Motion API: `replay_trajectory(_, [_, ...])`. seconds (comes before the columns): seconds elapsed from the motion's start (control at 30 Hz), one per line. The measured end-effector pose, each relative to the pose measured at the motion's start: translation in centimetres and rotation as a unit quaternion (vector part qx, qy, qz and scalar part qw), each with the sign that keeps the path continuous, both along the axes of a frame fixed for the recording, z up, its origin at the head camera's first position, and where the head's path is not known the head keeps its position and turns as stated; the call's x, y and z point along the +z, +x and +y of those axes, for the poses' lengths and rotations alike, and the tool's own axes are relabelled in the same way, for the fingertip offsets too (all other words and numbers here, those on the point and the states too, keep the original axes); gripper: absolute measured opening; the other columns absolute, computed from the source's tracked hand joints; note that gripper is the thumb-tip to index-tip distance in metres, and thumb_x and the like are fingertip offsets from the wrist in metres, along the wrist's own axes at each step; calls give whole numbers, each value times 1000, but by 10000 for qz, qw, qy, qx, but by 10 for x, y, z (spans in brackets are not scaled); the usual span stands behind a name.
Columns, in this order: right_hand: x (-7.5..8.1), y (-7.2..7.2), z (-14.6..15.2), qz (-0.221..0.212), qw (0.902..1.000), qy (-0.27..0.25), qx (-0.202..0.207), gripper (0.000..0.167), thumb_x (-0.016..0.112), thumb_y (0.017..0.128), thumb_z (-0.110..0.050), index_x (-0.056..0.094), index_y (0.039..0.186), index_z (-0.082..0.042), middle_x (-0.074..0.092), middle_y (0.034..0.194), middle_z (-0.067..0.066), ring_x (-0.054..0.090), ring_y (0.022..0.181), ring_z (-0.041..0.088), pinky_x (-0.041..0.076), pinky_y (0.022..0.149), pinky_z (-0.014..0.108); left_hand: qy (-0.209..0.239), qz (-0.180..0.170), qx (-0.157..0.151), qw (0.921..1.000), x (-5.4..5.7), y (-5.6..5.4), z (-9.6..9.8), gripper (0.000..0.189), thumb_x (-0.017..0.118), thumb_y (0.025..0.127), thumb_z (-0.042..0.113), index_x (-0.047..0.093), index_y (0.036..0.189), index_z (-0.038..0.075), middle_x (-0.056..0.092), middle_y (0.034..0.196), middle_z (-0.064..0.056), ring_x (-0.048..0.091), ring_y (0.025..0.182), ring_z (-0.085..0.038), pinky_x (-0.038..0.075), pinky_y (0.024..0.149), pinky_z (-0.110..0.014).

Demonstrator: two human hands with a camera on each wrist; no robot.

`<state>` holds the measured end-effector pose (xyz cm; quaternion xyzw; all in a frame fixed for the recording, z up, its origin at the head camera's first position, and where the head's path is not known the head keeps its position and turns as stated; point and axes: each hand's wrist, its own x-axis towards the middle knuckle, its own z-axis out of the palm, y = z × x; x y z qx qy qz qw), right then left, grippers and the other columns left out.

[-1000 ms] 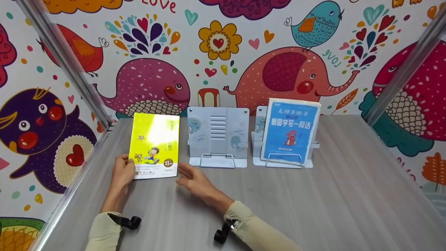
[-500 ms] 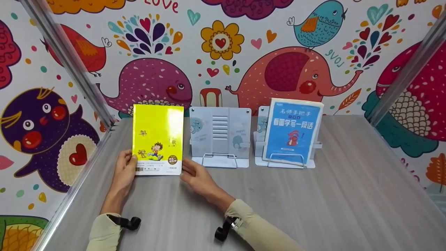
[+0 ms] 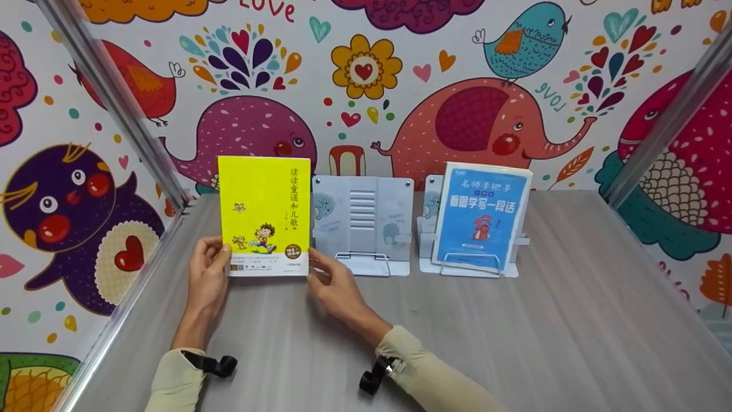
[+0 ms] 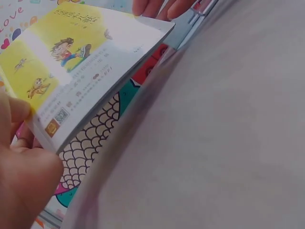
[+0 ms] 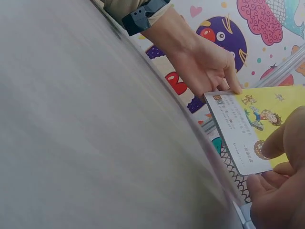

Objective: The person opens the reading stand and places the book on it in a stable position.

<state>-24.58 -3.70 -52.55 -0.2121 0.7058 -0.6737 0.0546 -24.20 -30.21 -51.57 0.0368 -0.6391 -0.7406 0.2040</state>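
Observation:
A yellow book (image 3: 260, 200) with a cartoon child and a white lower band is held up off the table, front cover facing me. My left hand (image 3: 207, 280) grips its lower left corner, thumb on the front cover, as the left wrist view also shows. At the lower right edge is my right hand (image 3: 343, 294), its fingers bent against the book; in the right wrist view one digit overlaps the cover (image 5: 274, 119). Just right of the book stands a white metal book stand (image 3: 363, 217) with a wire holder at its foot, partly hidden by the book and hand.
A second stand (image 3: 426, 229) beside it bears a blue book (image 3: 480, 217), leaning back behind the wire holder. A grey wood-grain table (image 3: 457, 343) spreads in front. A wall with cartoon animals (image 3: 354, 131) rises behind, and metal posts (image 3: 108, 97) slant at both sides.
Both hands have raised the yellow book and shifted it slightly right. Its cover has tilted more upright, and glare has left the title. The stands and blue book keep their places.

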Motion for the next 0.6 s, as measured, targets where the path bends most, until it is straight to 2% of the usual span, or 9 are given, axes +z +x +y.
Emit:
replay_trajectory(0.13, [4, -1, 9, 399, 9989, 3, -250, 54, 60, 102, 1, 54, 156, 1, 66, 148, 18, 65, 138, 30, 56, 114, 36, 227, 172, -158, 9995, 4, 0, 8, 18, 45, 114, 2, 46, 131, -2, 55, 128, -11, 52, 120, -25, 51, 98, -21])
replay_trajectory(0.23, [7, -2, 18, 572, 9967, 28, -582, 47, 64, 103, 0, 62, 149, -1, 73, 139, 14, 71, 130, 26, 60, 107, 34, 329, 254, -312, 9986, 7, -1, 16, 19, 46, 114, 2, 46, 132, -2, 54, 129, -12, 52, 121, -25, 51, 97, -22])
replay_trajectory(0.47, [17, -4, 38, 441, 9880, -145, -1476, 23, 76, 101, -15, 79, 125, -12, 81, 117, 4, 77, 105, 18, 65, 88, 28, 465, 459, -692, 9955, 9, -4, 41, 22, 47, 114, 4, 43, 135, -4, 54, 129, -12, 54, 119, -26, 53, 95, -27])
replay_trajectory(0.6, [20, -6, 51, 478, 9843, -116, -1698, 26, 79, 101, -19, 77, 127, -15, 80, 114, 1, 76, 102, 17, 65, 89, 29, 541, 525, -810, 9939, 10, -6, 58, 20, 46, 114, 3, 43, 133, -3, 53, 129, -11, 54, 120, -25, 53, 96, -28])
